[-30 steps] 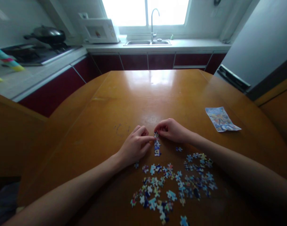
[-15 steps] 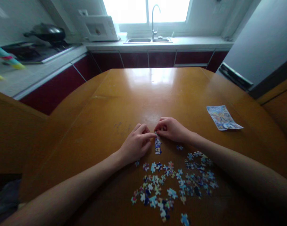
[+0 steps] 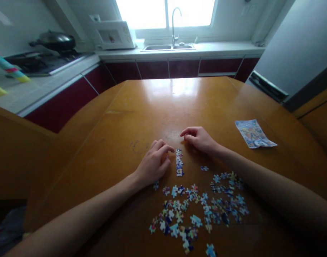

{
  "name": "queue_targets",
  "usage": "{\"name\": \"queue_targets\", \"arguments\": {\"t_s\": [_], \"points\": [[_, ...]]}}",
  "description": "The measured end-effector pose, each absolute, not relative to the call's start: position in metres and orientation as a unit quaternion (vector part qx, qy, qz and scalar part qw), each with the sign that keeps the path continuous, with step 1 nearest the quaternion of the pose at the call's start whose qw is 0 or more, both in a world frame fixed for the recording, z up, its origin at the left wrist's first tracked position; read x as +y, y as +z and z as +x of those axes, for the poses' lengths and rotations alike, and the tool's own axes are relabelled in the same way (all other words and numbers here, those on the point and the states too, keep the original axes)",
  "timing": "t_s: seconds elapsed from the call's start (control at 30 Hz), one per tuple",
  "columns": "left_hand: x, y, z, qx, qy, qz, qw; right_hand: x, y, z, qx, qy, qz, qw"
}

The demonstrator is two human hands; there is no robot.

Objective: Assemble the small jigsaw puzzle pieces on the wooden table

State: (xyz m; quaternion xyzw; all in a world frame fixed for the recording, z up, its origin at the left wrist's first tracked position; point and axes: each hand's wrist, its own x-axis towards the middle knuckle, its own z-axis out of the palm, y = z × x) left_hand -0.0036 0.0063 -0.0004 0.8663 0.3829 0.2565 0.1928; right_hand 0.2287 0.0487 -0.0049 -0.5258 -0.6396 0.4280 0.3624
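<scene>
A narrow strip of joined puzzle pieces (image 3: 179, 162) lies on the wooden table, running away from me. Just left of it rests my left hand (image 3: 154, 160), fingers apart and holding nothing, the index fingertip close to the strip's far part. My right hand (image 3: 199, 139) is beyond the strip to the right, its index finger stretched out and thumb apart, with nothing seen in it. One loose puzzle piece group (image 3: 204, 168) lies right of the strip. Nearer me spreads a pile of loose puzzle pieces (image 3: 176, 205), and a lone blue piece (image 3: 211, 250) lies at the front.
A creased printed picture sheet (image 3: 254, 134) lies on the table (image 3: 142, 107) at the right. Behind the table stand a counter with a sink (image 3: 168, 47), a microwave (image 3: 115, 34) and a stove with a black pan (image 3: 56, 41). A fridge (image 3: 289, 46) is at the right.
Both hands have come off the puzzle strip. My right hand has lifted away and moved a little farther off, its fingers opening; my left index finger has drawn back leftward. The whole strip now shows.
</scene>
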Motion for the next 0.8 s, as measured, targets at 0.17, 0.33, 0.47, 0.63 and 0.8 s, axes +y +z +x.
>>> {"name": "queue_targets", "arguments": {"t_s": [0.17,0.33,0.47,0.63,0.8], "points": [[0.0065,-0.0004,-0.0034,0.37,0.242,0.879,0.177,0.0492,-0.0034,0.2299,-0.606,0.474,-0.519,0.373],[0.0076,-0.0024,-0.0041,0.364,0.227,0.888,0.165,0.0488,-0.0014,0.2301,-0.597,0.486,-0.515,0.377],[0.0081,-0.0049,-0.005,0.352,0.212,0.899,0.149,0.0494,-0.0016,0.2293,-0.594,0.488,-0.517,0.378],[0.0089,-0.0063,-0.0053,0.345,0.192,0.907,0.149,0.0483,0.0006,0.2285,-0.582,0.502,-0.515,0.38],[0.0096,-0.0061,-0.0054,0.354,0.177,0.904,0.164,0.048,0.002,0.2283,-0.578,0.505,-0.515,0.382]]}}
